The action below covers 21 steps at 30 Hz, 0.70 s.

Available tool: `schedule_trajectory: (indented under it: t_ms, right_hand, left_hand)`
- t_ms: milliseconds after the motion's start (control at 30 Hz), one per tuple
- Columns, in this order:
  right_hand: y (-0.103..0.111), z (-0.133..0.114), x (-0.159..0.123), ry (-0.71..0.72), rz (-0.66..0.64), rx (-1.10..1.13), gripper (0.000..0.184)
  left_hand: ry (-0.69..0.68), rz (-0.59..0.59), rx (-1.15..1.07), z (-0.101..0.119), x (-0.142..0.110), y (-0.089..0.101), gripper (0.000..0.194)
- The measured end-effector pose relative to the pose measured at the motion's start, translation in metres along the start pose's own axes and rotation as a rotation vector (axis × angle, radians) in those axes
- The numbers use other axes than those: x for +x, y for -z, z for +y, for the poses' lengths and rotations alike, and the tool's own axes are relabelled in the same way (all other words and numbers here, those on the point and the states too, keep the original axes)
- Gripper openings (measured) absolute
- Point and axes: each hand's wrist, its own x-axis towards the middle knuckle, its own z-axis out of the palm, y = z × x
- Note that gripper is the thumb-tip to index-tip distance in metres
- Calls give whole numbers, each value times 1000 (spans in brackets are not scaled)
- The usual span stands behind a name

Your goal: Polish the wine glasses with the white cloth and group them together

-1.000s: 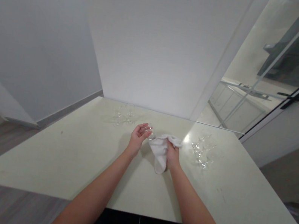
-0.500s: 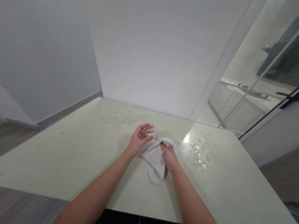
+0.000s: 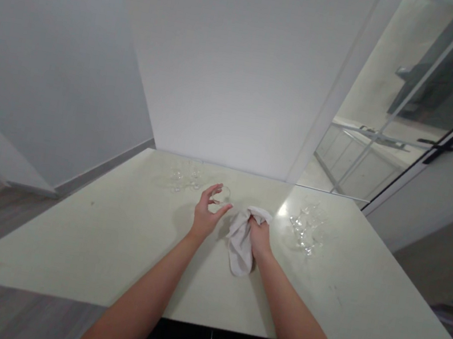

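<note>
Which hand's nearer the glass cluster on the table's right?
Right. The right hand, gripping a white cloth, is left of the glass cluster; the left hand is farther left, beyond the cloth.

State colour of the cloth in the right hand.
Cloth is off-white; head view shows it.

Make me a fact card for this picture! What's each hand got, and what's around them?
Left hand: holds a clear glass
Right hand: grips a white cloth
Far left on table: glasses, seemingly two
Right on table: clear glassware, too jumbled to count
Behind table: white wall
</note>
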Motion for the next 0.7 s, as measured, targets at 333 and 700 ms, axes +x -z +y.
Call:
schedule_trajectory:
  t_ms: [333,700]
  right_hand:
    - [-5,-4,-15,37,-253,-150,19]
    - [-15,-2,-20,202,-640,-220,23]
  left_hand:
    - [13,105,-13,0,1,0,69]
    - [121,9,-101,12,17,-40,63]
